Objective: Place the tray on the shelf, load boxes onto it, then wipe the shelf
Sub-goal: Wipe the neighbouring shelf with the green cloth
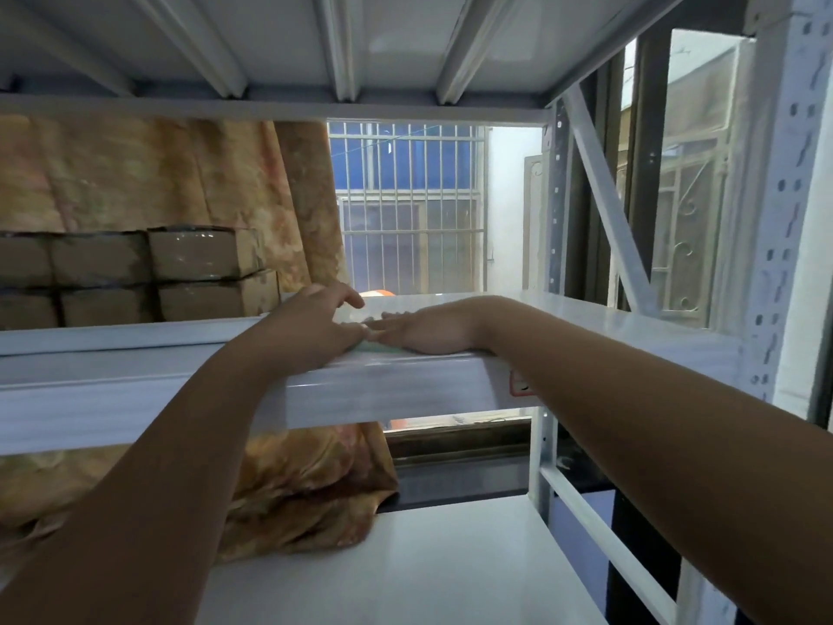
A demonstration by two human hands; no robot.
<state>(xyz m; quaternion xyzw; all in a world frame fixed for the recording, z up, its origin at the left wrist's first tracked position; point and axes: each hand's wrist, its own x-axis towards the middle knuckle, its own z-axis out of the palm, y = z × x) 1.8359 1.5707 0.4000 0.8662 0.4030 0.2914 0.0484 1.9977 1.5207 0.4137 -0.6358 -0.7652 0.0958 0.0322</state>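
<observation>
Both arms up at the middle shelf (396, 390), hands meeting on its front edge, near dead centre of my view.

R hand (428, 332) lies flat, palm down, fingers straight and pointing to 9 o'clock. It presses on a pale green cloth (381, 349); only a thin sliver shows under the heel of the hand, right on the shelf lip.

L hand (315, 324) sits just beside it at 9 o'clock, wrist over the front beam, fingers loosely bent and a bit spread, index lifted. Its fingertips touch the R fingertips. Whether the L hand pinches the cloth or just rests there – can't tell, fingers hide it.

Boxes (198, 263) – brown cardboard, glossy w/ tape – stand on the same shelf at 10 o'clock from my hands, well apart from them. They're stacked two high, several across, running off the L edge of view. A white strip (112, 334) runs under them; tray rim or shelf part, can't say.

Behind the boxes at 11 o'clock hangs an orange-brown curtain (135, 173), which also bunches down at 7 o'clock onto the lower shelf (405, 570). Barred window (405, 209) at 12 o'clock. Perforated white upright (789, 218) at 3 o'clock. Ribbed underside of the top shelf (383, 38) overhead.
</observation>
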